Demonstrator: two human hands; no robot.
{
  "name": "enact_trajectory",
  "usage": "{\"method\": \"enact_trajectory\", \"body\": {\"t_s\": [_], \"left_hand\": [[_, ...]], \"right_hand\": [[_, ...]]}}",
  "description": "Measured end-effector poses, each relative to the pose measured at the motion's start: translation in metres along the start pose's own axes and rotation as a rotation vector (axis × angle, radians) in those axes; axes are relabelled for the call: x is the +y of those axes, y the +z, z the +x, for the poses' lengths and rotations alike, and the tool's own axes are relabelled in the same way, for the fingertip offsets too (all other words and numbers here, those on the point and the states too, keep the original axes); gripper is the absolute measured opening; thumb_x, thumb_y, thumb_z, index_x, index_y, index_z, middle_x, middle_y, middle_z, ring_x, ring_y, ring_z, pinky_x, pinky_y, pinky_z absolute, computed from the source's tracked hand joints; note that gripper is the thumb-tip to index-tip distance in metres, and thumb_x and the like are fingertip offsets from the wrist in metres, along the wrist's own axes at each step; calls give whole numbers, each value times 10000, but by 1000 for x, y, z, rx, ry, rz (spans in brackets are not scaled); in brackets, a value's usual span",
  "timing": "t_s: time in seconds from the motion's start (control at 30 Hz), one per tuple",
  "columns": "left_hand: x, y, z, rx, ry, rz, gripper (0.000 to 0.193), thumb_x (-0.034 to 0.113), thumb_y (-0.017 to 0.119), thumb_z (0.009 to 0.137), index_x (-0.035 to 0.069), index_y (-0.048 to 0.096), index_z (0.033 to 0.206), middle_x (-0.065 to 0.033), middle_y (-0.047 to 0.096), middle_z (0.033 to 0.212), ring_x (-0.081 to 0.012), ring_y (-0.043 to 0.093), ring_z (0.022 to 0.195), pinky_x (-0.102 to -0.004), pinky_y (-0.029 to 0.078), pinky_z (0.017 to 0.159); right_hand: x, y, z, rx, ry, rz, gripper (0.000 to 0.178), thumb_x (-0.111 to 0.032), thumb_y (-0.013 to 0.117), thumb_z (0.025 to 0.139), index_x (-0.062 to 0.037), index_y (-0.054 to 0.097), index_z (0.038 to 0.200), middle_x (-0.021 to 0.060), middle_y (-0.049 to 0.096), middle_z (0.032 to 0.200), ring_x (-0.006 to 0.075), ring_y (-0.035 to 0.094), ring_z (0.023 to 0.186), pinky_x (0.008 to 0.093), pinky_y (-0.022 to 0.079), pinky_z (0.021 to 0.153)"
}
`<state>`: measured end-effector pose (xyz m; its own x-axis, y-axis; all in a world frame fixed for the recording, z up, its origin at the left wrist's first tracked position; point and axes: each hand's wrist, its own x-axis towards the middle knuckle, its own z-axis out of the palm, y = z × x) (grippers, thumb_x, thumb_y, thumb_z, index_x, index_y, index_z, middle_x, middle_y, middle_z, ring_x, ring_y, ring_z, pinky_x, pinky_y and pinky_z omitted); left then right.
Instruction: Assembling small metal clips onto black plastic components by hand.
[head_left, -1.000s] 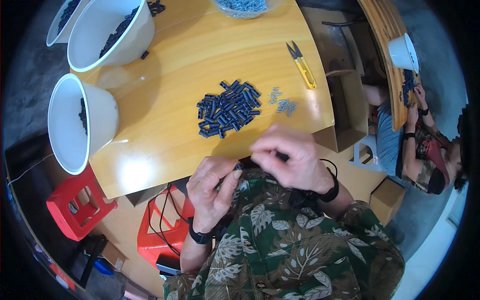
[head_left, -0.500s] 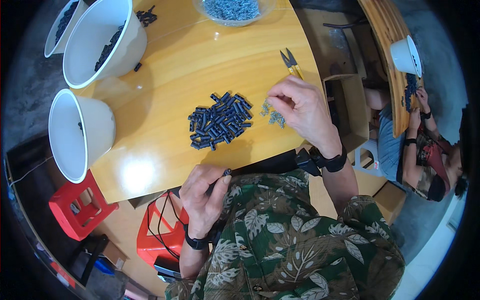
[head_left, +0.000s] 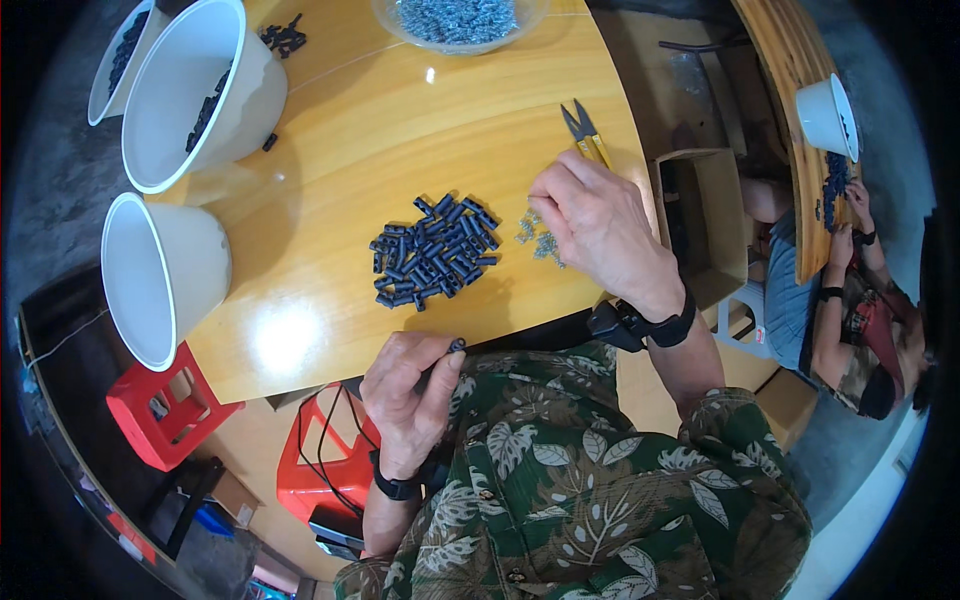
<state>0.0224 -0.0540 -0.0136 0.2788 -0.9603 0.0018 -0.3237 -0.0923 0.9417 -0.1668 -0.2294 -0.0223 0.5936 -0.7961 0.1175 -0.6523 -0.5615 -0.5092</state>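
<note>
My left hand (head_left: 405, 390), at the table's front edge, is closed around a small black cylindrical tube (head_left: 457, 345), one end of which shows past the fingertips. Over a little pile of silvery metal pieces (head_left: 545, 246), my right hand (head_left: 600, 220) has thumb and fingers pinched together. What lies in that pinch, if anything, is hidden. Between the hands and farther in, a heap of black cylindrical tubes (head_left: 430, 255) lies on the yellow table (head_left: 340, 170). Some of these tubes show holes in their sides.
Yellow-handled thread snips (head_left: 588, 133) lie beyond my right hand. A clear bowl (head_left: 460, 40) of silvery pieces stands at the far edge. White tubs (head_left: 165, 280) line the left side, red stools (head_left: 165, 405) stand below. Another person (head_left: 855, 290) works at a table on the right.
My right hand has dipped slightly toward the silvery pile, its fingers still pinched. The left hand keeps its hold on the black tube. The whole view has shifted a little.
</note>
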Motion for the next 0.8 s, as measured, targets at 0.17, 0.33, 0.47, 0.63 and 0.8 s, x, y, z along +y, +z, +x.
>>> {"method": "enact_trajectory", "body": {"t_s": [0.17, 0.33, 0.47, 0.63, 0.8], "left_hand": [[5, 1, 4, 15, 30, 21, 152, -40, 751, 765, -14, 688, 901, -112, 667, 785, -234, 618, 694, -313, 484, 628], [11, -3, 7, 6, 53, 13, 161, -39, 754, 760, -16, 690, 906, -118, 676, 799, -246, 637, 715, -322, 501, 650], [13, -6, 6, -29, 129, -60, 181, -40, 753, 757, -22, 688, 924, -130, 689, 830, -263, 658, 748, -338, 520, 683], [15, -14, 1, -27, 169, -71, 208, -37, 760, 749, -18, 687, 943, -134, 693, 844, -272, 665, 756, -351, 525, 685], [14, -18, -4, -18, 184, -99, 220, -24, 772, 742, -13, 680, 942, -130, 698, 857, -273, 666, 750, -348, 525, 677]], "right_hand": [[-1, -14, -9, 14, 120, 390, 81, -25, 645, 884, -30, 578, 928, 78, 621, 869, 212, 645, 742, 317, 516, 660], [-32, -31, -23, -65, 429, 1304, 27, -16, 610, 939, 8, 602, 946, 51, 642, 861, 109, 643, 751, 241, 533, 681], [-37, -19, -40, -144, 330, 1429, 76, 2, 603, 939, 19, 636, 1006, 79, 661, 886, 129, 664, 759, 248, 545, 690], [-53, -12, -47, -209, 400, 1549, 103, -6, 622, 922, 19, 619, 1022, 144, 674, 910, 181, 679, 730, 293, 566, 671], [-57, 10, -51, -223, 330, 1738, 114, -41, 650, 905, 13, 588, 985, 167, 641, 900, 223, 667, 721, 329, 565, 639]]}}
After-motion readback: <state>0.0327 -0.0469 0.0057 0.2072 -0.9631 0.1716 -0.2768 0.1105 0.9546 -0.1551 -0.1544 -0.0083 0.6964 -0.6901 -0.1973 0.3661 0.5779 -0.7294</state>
